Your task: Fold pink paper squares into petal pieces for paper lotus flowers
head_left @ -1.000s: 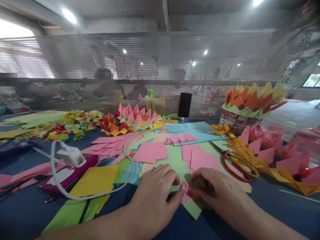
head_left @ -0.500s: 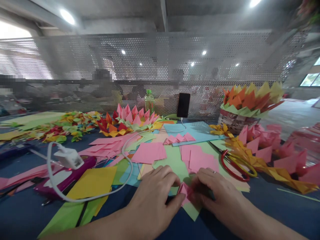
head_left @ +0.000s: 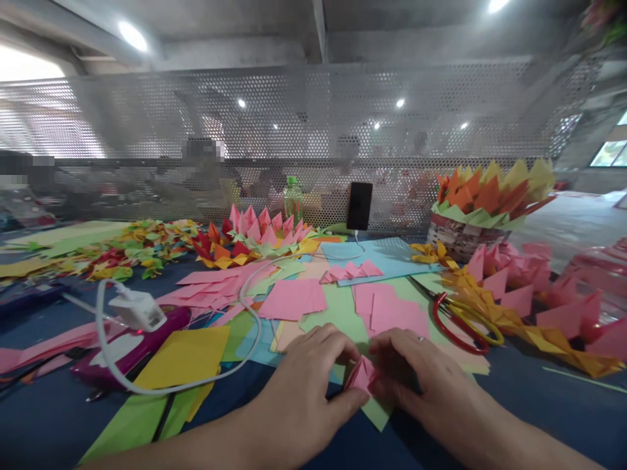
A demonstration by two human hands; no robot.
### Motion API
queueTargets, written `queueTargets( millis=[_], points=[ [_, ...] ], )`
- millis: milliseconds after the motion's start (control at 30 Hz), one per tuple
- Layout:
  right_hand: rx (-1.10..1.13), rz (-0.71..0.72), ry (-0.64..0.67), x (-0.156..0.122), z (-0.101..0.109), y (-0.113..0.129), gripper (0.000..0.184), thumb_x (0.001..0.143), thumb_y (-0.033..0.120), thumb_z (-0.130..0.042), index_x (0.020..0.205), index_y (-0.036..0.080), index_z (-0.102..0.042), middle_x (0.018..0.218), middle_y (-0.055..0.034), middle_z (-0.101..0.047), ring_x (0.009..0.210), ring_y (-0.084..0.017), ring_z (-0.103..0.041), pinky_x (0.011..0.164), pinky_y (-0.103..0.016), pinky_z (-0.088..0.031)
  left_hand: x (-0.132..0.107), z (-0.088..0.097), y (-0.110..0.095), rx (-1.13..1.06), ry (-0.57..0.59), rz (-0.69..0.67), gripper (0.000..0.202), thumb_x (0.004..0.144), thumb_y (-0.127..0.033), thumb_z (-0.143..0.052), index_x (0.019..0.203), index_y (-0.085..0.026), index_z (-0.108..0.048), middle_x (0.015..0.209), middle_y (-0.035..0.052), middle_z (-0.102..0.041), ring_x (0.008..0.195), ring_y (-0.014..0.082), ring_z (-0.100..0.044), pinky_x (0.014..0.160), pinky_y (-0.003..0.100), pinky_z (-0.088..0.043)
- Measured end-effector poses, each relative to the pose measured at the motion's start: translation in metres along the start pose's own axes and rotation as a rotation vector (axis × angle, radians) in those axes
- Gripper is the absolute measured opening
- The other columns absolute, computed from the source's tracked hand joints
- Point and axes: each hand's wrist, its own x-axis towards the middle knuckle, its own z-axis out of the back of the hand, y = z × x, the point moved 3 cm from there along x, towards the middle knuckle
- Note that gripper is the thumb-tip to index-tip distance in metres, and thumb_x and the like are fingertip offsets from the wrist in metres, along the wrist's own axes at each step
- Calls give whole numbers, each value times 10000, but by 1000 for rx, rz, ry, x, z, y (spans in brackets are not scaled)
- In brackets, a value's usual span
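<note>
A small folded piece of pink paper [head_left: 363,373] sits between my two hands at the near middle of the table. My left hand [head_left: 313,385] pinches its left side, thumb in front and fingers behind. From the right, my right hand [head_left: 426,375] closes on the other side; its fingertips are partly hidden. Beneath the fold lies a light green sheet [head_left: 379,412]. Just beyond my hands are flat pink squares [head_left: 392,312] and another pink stack [head_left: 292,299]. A short row of folded pink pieces [head_left: 351,271] lies farther back.
Red- and yellow-handled scissors [head_left: 460,324] lie right of my hands. A white cable [head_left: 171,391] loops across the left, by a purple power strip [head_left: 132,346] with a charger [head_left: 138,308]. Folded paper flowers [head_left: 267,225], a phone [head_left: 360,205] and a bottle [head_left: 292,198] stand behind.
The pink fold now shows more of its face between my fingers and looks wider. My left hand has shifted slightly right; the right fingers have moved slightly left.
</note>
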Motion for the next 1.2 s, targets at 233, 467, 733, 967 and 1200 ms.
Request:
queueTargets(
  millis=[233, 467, 733, 967, 1200],
  points=[
    [43, 88, 24, -3, 2, 6, 142, 895, 232, -626, 772, 205, -562, 777, 21, -601, 750, -144, -549, 643, -251, -395, -1, -5, -1, -94, -17, -33, 157, 944, -317, -538, 833, -210, -569, 776, -39, -631, 718, 125, -572, 673, 242, -419],
    [62, 102, -14, -5, 5, 6, 113, 891, 146, -589, 792, 201, -581, 797, 4, -604, 747, -143, -555, 631, -241, -407, -2, -4, 0, -19, -66, -123, 56, 928, -274, -583, 939, -239, -626, 852, -30, -666, 783, 138, -600, 724, 255, -431],
    [-20, 189, -48, -6, 5, 7, 106, 895, 120, -589, 843, 210, -609, 862, -16, -623, 825, -169, -581, 688, -270, -444, -2, 1, -6, 129, -154, -410, 80, 940, -206, -575, 945, -192, -653, 837, 10, -680, 779, 156, -583, 725, 294, -421],
    [-204, 358, -84, -8, 6, 11, 136, 948, 168, -531, 866, 202, -634, 828, -31, -656, 776, -183, -584, 670, -290, -460, -3, -2, -3, 192, -135, -441, 145, 964, -171, -516, 1019, -183, -650, 870, 30, -678, 817, 173, -575, 747, 321, -420],
    [-364, 498, -140, -10, 10, 20, 223, 983, 201, -471, 861, 174, -655, 775, -43, -662, 704, -183, -577, 611, -290, -436, -5, -1, -7, 222, -128, -473, 186, 955, -150, -518, 1067, -192, -660, 881, 34, -687, 802, 182, -572, 728, 328, -427]
  ],
)
